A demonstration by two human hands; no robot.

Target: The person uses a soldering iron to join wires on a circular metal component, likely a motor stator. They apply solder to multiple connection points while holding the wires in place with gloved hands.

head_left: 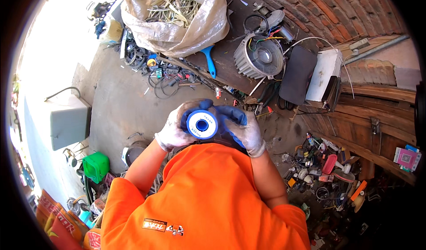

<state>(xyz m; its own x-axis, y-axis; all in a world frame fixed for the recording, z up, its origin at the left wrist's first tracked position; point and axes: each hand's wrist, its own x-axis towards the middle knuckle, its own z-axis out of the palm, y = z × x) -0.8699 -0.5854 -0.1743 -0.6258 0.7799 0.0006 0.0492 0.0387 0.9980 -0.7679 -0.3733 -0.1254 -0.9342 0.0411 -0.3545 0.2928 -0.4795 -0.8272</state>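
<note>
A blue spool of solder wire [202, 125] with a white round label is held in front of my chest, its flat face turned up. My left hand [176, 125], in a white glove with blue coating, is closed around the spool's left side. On the other side my right hand [245, 128], gloved alike, has its fingers curled close to the spool's right edge. Whatever it pinches is too small or hidden to make out. Below the spool, a dark object is mostly covered by my hands and orange shirt.
Ahead, a wooden bench [235, 26] bears a finned motor housing [259, 57] with loose wires, a blue-handled scraper [208, 61] and a white sack [177, 39] of scrap strips. A green bin [95, 166] and grey box [70, 121] stand left. Mixed scrap [328, 174] litters the right floor.
</note>
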